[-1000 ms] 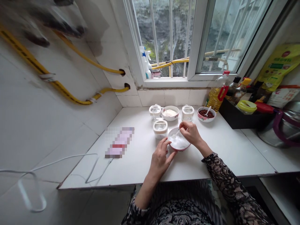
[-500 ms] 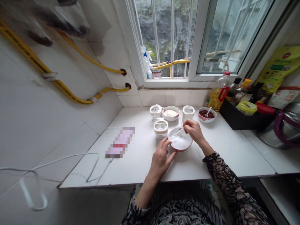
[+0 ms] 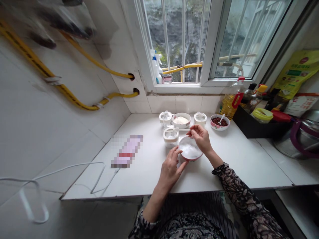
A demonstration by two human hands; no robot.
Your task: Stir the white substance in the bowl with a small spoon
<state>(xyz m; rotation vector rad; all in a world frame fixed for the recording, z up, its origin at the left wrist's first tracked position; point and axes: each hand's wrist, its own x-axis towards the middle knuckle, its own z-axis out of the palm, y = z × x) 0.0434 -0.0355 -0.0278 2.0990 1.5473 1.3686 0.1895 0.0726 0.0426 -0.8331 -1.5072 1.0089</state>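
Observation:
My left hand (image 3: 171,167) grips the near left side of a bowl (image 3: 195,159) with a red rim, fingers at its edge and thumb along its front. White grains or powder (image 3: 190,148) fill much of the bowl. Pinched in my right hand (image 3: 200,136) is a small white plastic spoon (image 3: 183,130), held level, its head over a white-rimmed clear jar (image 3: 171,141). Whether the spoon carries anything is too small to tell. Behind stand a second jar (image 3: 165,117), a bowl of pale powder (image 3: 181,126) and a third jar (image 3: 200,119).
A bowl of dark red bits (image 3: 220,127) with a white spoon stands at the back right. Beyond it are an oil bottle (image 3: 230,99), a black box of condiments (image 3: 256,127) and a metal pot (image 3: 286,142). A blurred phone (image 3: 128,151) with a cable lies left on the white counter (image 3: 147,172).
My right hand has lifted the spoon out of the white grains and moved it left and away from me, over the jar. My left hand has stayed on the bowl.

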